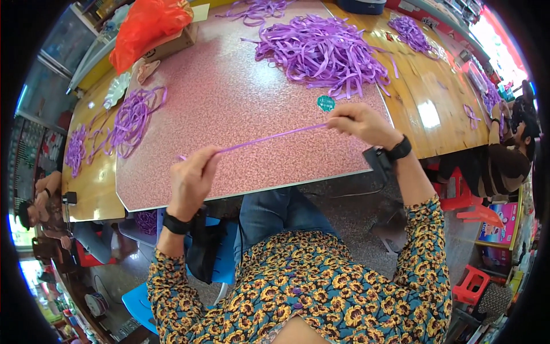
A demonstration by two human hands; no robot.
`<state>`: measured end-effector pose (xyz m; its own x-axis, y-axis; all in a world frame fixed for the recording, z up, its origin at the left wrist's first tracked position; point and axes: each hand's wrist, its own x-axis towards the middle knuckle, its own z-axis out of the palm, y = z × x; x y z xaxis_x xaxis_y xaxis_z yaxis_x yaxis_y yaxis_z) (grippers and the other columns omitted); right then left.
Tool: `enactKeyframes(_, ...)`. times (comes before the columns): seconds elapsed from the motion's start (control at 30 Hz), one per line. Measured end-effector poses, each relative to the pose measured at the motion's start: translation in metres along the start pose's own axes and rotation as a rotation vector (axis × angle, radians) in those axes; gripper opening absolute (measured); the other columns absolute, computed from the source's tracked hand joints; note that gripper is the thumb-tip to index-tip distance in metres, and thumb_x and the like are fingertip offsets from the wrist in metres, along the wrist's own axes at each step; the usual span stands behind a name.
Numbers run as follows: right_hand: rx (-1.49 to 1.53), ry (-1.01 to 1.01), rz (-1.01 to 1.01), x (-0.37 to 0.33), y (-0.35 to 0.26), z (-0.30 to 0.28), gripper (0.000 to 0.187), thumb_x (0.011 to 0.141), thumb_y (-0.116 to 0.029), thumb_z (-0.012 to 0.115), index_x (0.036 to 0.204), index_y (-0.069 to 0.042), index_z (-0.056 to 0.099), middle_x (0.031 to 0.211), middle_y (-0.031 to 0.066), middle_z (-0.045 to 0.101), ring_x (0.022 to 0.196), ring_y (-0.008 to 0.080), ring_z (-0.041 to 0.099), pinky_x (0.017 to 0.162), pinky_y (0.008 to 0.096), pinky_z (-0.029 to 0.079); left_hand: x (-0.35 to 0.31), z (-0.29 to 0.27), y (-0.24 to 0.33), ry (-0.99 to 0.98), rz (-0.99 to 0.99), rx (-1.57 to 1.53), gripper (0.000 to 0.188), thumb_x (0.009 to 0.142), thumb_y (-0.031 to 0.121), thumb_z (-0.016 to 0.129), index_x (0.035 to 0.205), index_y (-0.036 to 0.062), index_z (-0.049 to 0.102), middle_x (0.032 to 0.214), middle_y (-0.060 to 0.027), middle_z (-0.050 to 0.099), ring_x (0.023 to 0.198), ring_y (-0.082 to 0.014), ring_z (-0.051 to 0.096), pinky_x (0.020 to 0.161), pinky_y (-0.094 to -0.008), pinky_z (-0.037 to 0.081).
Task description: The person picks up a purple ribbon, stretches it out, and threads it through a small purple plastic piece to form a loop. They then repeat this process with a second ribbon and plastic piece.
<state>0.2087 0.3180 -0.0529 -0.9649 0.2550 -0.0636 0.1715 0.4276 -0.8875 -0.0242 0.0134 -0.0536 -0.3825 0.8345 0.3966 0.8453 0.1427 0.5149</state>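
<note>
A narrow purple ribbon (274,136) is stretched taut between my two hands, above the near part of a pink speckled board (229,109). My left hand (192,175) pinches one end, and a short tip sticks out past its fingers. The other end is gripped in the closed fingers of my right hand (362,123), which is held higher and farther from me. Beyond my right hand lies a big tangled heap of purple ribbons (326,51). A smaller loose pile of ribbons (134,120) rests at the board's left edge.
A red plastic bag (150,31) sits on a cardboard box (172,46) at the far left. A round green sticker (325,103) is near my right hand. Co-workers sit at both sides of the wooden table (415,103), with more ribbon piles (411,34) by them.
</note>
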Motion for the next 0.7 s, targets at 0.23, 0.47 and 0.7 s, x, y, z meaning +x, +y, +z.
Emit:
enactKeyframes(0.23,0.068,0.079,0.125,-0.021,0.038,-0.053,0.02,0.097,-0.02,0.058,0.094,-0.001,0.064,0.077,-0.0021,0.059,0.07,0.0057,0.053,0.065,0.0212,0.044,-0.006,-0.035,-0.06,-0.056,0.015,0.048,0.007,0.088,0.004,0.06,0.095,0.0015,0.059,0.088,-0.0151,0.061,0.085,-0.0332,0.06,0.075,-0.0385,0.046)
enactKeyframes(0.47,0.03,0.237,0.167,-0.047,0.072,-0.082,0.022,0.096,-0.021,0.058,0.094,0.0,0.065,0.076,-0.002,0.059,0.07,0.006,0.053,0.065,0.0209,0.044,-0.023,-0.082,-0.148,0.002,0.009,0.17,0.008,0.09,0.006,0.059,0.097,0.001,0.059,0.095,-0.0135,0.06,0.093,-0.0302,0.058,0.083,-0.0362,0.044)
enactKeyframes(0.7,0.086,0.25,0.187,-0.053,0.076,-0.076,0.024,0.097,-0.023,0.057,0.093,-0.001,0.065,0.076,-0.0007,0.06,0.068,0.0058,0.053,0.064,0.0216,0.043,-0.049,-0.109,-0.197,-0.075,-0.284,0.211,0.023,0.092,0.012,0.06,0.111,0.0012,0.059,0.111,-0.0145,0.061,0.107,-0.0301,0.057,0.094,-0.0358,0.042)
